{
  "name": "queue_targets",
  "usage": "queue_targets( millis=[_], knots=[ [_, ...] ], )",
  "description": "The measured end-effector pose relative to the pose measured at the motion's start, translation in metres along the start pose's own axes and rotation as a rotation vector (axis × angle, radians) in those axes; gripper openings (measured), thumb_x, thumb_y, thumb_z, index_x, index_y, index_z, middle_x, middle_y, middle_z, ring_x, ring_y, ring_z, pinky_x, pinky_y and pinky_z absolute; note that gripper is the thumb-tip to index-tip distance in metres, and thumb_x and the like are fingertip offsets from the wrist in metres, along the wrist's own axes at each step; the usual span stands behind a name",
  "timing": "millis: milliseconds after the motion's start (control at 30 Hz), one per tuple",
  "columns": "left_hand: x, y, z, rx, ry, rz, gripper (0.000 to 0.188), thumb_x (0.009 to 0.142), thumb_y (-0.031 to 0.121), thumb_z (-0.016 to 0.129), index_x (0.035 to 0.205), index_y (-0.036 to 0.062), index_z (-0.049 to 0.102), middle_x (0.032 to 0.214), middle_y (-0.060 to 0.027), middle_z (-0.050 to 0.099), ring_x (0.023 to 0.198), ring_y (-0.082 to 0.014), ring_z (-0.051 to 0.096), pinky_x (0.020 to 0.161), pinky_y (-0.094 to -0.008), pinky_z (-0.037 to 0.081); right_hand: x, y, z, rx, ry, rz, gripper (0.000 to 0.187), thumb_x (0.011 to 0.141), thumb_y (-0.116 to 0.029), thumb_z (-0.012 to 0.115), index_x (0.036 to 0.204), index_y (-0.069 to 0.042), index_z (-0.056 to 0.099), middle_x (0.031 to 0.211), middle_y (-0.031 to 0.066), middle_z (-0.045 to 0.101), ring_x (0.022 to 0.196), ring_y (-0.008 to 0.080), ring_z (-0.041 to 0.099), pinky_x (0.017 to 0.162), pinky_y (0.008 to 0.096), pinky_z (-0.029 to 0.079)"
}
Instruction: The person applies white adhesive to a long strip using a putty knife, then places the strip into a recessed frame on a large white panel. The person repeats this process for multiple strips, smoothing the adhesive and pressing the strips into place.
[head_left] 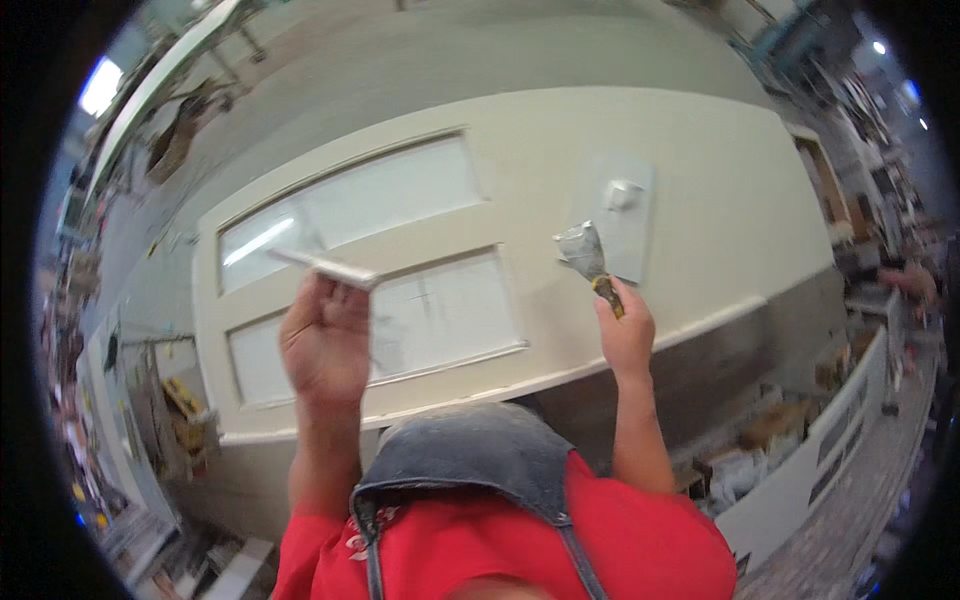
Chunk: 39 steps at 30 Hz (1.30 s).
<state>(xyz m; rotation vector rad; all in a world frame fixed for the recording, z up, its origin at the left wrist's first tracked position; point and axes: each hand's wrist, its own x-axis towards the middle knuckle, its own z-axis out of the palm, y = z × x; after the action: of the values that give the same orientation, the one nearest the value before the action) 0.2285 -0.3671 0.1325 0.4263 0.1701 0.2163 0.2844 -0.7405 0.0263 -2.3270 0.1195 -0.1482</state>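
My right hand (628, 325) is closed round the black-and-yellow handle of a putty knife (590, 255), whose broad blade is smeared with whitish paste. My left hand (328, 335) grips a thin, flat, pale piece (345, 271), seen nearly edge-on and blurred, so its kind is unclear. Both hands are above a large cream door panel (700, 200) lying flat in front of me. Two long recesses with white, shiny infill (350, 195) run along its left half. Beyond the putty knife, a pale rectangular board (640, 230) rests on the panel, bearing a lump of white putty (622, 194).
Below the panel's near right edge are boxes and scraps (755, 450) beside a long white slatted piece (800, 490). A yellow object (182, 398) stands low at the left. Grey floor (480, 45) stretches beyond the panel; a long pale board (150, 95) is at far left.
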Motion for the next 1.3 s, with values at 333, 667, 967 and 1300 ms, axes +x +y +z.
queue_targets(
  millis=[333, 667, 967, 1300],
  knots=[
    [-0.010, -0.021, 0.034, 0.359, 0.023, 0.146, 0.018, 0.107, 0.010, 0.055, 0.125, 0.0055, 0.056, 0.111, -0.0104, 0.071, 0.100, -0.0244, 0.073, 0.092, -0.0407, 0.061, -0.004, 0.026, -0.004, -0.461, 0.132, -0.009, 0.039, 0.094, -0.016, 0.068, 0.130, -0.003, 0.068, 0.113, 0.0200, 0.068, 0.112, 0.0411, 0.062, 0.104, 0.0511, 0.048],
    [-0.032, -0.016, 0.007, 0.348, 0.229, 0.173, 0.023, 0.104, 0.015, 0.059, 0.126, 0.0070, 0.056, 0.114, -0.0090, 0.070, 0.103, -0.0223, 0.070, 0.080, -0.0355, 0.059, -0.080, -0.203, 0.099, 1.450, -0.770, 0.247, 0.026, 0.100, -0.002, 0.069, 0.125, 0.002, 0.070, 0.107, 0.0119, 0.074, 0.082, 0.0172, 0.071, 0.067, 0.0302, 0.055],
    [-0.044, 0.059, -0.055, 0.174, 0.387, 0.114, 0.019, 0.102, 0.015, 0.066, 0.118, 0.0076, 0.059, 0.105, -0.0058, 0.071, 0.086, -0.0142, 0.068, 0.063, -0.0258, 0.051, -0.118, -0.283, 0.194, 1.427, -0.687, 0.399, 0.018, 0.104, -0.008, 0.066, 0.122, -0.003, 0.067, 0.106, 0.0082, 0.075, 0.084, 0.0167, 0.071, 0.065, 0.0296, 0.056],
    [-0.022, 0.185, -0.162, 0.212, 0.367, 0.206, 0.023, 0.103, 0.007, 0.063, 0.125, 0.0017, 0.067, 0.110, -0.0086, 0.071, 0.103, -0.0180, 0.066, 0.090, -0.0340, 0.053, -0.131, -0.399, 0.333, 1.340, -0.712, 0.493, 0.020, 0.109, -0.019, 0.057, 0.115, -0.002, 0.066, 0.104, 0.0084, 0.075, 0.093, 0.0185, 0.073, 0.073, 0.0306, 0.058]
  ],
)
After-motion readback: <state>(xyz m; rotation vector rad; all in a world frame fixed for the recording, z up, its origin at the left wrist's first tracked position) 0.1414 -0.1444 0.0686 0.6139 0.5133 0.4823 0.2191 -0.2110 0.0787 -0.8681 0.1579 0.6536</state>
